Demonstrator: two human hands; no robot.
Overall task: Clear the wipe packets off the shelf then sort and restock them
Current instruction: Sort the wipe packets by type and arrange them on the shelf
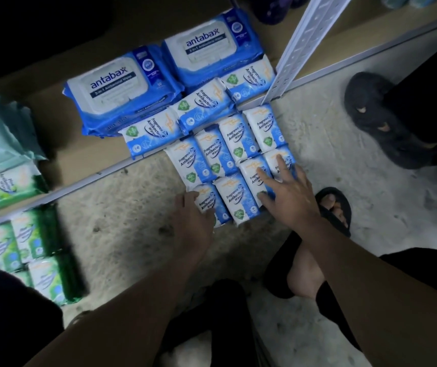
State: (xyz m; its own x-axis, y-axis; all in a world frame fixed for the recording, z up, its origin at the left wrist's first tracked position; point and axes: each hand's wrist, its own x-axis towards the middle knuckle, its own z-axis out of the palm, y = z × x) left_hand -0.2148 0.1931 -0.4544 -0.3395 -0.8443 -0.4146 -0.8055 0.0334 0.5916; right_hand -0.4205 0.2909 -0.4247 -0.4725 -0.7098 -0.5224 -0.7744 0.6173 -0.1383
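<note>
1. The one head camera is looking steeply down from above the person's own forearms, which are entering from the bottom edge.
2. It is facing the concrete floor (138,242) and a low shelf (53,152), whose front edge is running diagonally from lower left to upper right.
3. It is sitting close, at arm's reach: the left hand (193,215), the right hand (289,192) and the blue wipe packets (228,152) are filling the middle.
4. The wide lens is also taking in green wipe packets (0,181) at far left and a sandalled foot (333,207) at right.
</note>
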